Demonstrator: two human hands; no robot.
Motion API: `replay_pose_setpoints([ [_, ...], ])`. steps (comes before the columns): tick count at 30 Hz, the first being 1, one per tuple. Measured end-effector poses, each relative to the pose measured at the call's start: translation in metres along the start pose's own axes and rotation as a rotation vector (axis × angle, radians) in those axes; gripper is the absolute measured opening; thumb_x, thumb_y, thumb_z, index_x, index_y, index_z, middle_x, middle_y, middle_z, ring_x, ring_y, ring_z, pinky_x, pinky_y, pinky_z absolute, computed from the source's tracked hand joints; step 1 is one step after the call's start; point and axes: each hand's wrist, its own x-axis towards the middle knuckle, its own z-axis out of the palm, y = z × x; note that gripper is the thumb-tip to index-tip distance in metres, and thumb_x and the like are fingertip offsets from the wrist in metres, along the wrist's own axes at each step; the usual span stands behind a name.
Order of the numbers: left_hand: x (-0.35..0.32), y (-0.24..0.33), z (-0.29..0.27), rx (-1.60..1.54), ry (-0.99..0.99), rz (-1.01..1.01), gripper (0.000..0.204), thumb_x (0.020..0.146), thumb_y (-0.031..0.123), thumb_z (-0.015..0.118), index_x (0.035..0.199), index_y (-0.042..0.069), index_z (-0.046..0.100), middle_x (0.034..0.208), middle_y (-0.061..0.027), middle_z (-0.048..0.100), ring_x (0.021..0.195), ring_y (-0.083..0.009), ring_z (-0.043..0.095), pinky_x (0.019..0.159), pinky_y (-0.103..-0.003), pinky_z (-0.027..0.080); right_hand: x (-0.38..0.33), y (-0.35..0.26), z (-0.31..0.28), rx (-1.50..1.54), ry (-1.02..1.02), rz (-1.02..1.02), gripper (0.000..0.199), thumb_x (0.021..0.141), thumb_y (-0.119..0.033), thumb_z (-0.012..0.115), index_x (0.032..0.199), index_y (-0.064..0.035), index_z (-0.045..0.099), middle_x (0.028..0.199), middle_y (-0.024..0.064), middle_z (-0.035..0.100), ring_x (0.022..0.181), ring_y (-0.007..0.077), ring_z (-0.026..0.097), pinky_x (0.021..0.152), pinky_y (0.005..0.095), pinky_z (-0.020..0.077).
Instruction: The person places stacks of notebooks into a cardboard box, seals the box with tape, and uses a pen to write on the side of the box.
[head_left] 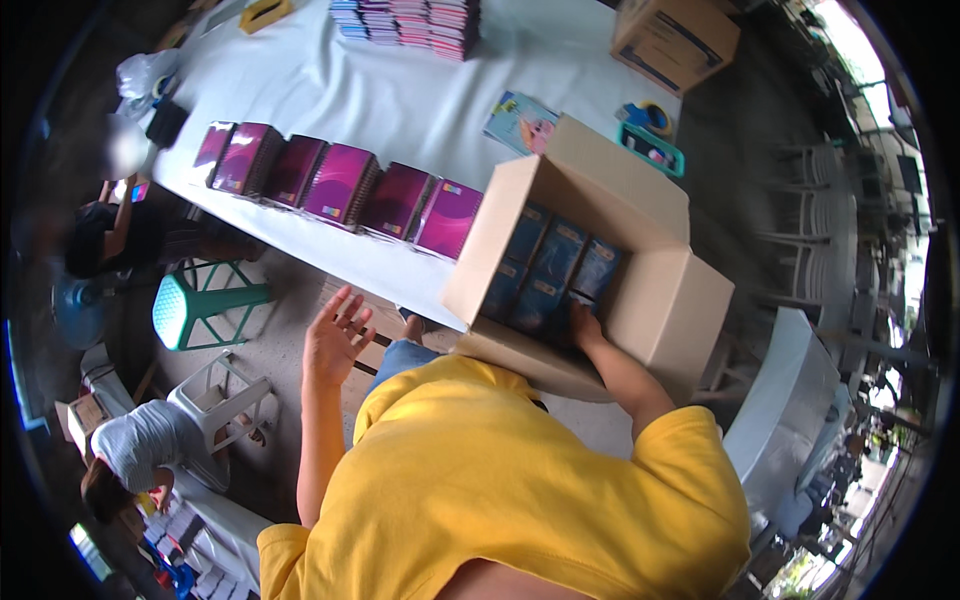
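- Right hand [585, 325] is down inside the open cardboard box [665, 300], at its near edge, resting on the blue packs [555, 265] stacked upright in it.
- Fingers are mostly hidden behind the packs and the box lip: it touches the nearest pack, but I cannot tell whether it is clenched round one or just laid on it.
- Blue packs lie straight ahead of and just beyond the right hand, in rows running along the box's long axis, away from the person toward the far right.
- The box sits tilted at the near edge of the white counter [400, 100], mouth turned toward the person, far flap standing up.
- Left hand [335, 340] is raised in the air left of the box, palm open, fingers spread, holding nothing and touching nothing.
- Right hand is the nearer one to the packs by a long way; the left is well apart from the box, over the floor, near the green stool [200, 305].
- Row of purple notebooks [330, 185] stands along the counter's near edge, left of the box, the last one just beside the box wall.
- The left hand is closer to those notebooks than to the box, but is apart from them.
- More stacked notebooks [410, 22] and a second box [675, 40] sit at the far side of the counter, out of reach of both hands.
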Motion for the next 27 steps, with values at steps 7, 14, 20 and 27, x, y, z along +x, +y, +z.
replay_pose_setpoints([
  [7, 0.041, 0.013, 0.005, -0.090, 0.173, 0.014, 0.046, 0.086, 0.031, 0.067, 0.125, 0.015, 0.049, 0.113, -0.0071, 0.051, 0.100, -0.0219, 0.056, 0.086, -0.043, 0.047, 0.018, -0.045, -0.091, 0.108, -0.345, 0.116, 0.048, 0.078, -0.027, 0.077, 0.111, 0.0003, 0.056, 0.096, 0.0239, 0.065, 0.091, 0.0304, 0.067, 0.069, 0.0364, 0.0565],
  [14, 0.141, 0.069, -0.009, -0.108, 0.432, 0.131, 0.095, 0.071, 0.054, 0.078, 0.145, 0.014, 0.033, 0.147, -0.0179, 0.024, 0.135, -0.0365, 0.027, 0.101, -0.054, 0.037, -0.064, -0.282, -0.253, 1.250, 0.095, -0.615, 0.024, 0.088, -0.021, 0.070, 0.083, -0.0057, 0.053, 0.071, -0.0003, 0.056, 0.055, 0.0073, 0.054, 0.048, 0.0188, 0.0435],
  [20, 0.225, 0.139, -0.054, 0.009, 0.729, 0.180, 0.103, 0.062, 0.069, 0.077, 0.138, 0.007, 0.046, 0.148, -0.0191, 0.033, 0.136, -0.0361, 0.030, 0.100, -0.055, 0.037, 0.050, -0.451, -0.190, 1.293, -0.304, -0.001, 0.074, 0.077, -0.064, 0.068, 0.119, -0.0040, 0.055, 0.115, 0.0136, 0.054, 0.091, 0.0228, 0.059, 0.068, 0.0386, 0.0506],
  [27, 0.233, 0.139, -0.043, 0.156, 0.661, 0.399, 0.073, 0.068, 0.044, 0.084, 0.105, -0.012, 0.055, 0.101, -0.0201, 0.059, 0.076, -0.0229, 0.059, 0.082, -0.034, 0.048, 0.090, -0.516, -0.138, 1.144, 0.460, -0.094, 0.095, 0.066, -0.033, 0.083, 0.123, 0.0186, 0.027, 0.127, 0.0357, 0.041, 0.122, 0.0395, 0.046, 0.104, 0.0440, 0.0369],
])
